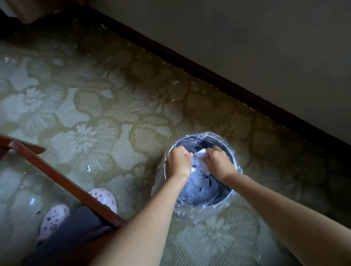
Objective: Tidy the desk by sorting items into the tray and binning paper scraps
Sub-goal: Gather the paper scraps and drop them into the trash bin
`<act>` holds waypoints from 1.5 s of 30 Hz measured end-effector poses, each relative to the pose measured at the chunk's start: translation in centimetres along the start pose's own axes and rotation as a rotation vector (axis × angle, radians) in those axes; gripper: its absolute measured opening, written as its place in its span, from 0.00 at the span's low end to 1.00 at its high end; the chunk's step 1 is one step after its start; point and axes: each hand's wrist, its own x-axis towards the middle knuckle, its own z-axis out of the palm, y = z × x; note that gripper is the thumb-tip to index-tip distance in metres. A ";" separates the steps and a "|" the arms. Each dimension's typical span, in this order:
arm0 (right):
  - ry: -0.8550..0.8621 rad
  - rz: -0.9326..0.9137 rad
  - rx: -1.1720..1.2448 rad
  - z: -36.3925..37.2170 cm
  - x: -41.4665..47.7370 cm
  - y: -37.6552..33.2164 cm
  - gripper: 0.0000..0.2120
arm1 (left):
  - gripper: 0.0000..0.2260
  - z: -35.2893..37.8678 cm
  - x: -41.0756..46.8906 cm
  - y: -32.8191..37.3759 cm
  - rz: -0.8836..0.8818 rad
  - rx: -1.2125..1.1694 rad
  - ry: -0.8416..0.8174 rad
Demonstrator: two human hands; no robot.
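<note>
One paper scrap (200,153), left hand (178,163) and right hand (217,161) gripping, one bin (204,195)

One bin (202,198) at 5 o'clock of frame centre, with one clear plastic liner (167,190). Two hands above it: left hand (178,163), right hand (217,160). One white paper piece (200,153) pinched between fingers of both; further sheets beneath, cannot tell. Two loose bits on carpet (97,103) at 8 o'clock: upper scrap (88,168), lower scrap (31,201). Two pink clogs, also 8 o'clock: left clog (53,219), right clog (104,197). Four wooden bars at left: one dark at 10 o'clock, three reddish at 9 o'clock.
</note>
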 end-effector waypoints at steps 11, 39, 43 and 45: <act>-0.131 -0.104 -0.206 2.6 2.2 2.2 0.24 | 0.28 1.8 2.1 -2.1 -0.042 0.090 -0.296; 0.556 -0.649 -0.391 -11.7 -17.5 -21.5 0.15 | 0.17 -25.4 -21.2 6.0 0.206 0.378 0.533; 0.788 -0.902 -0.278 -10.6 -23.3 -28.5 0.11 | 0.15 -28.9 -27.7 4.5 0.233 0.308 0.721; 0.889 -0.994 -0.202 -9.2 -25.8 -31.3 0.09 | 0.15 -30.6 -30.3 2.9 0.227 0.268 0.827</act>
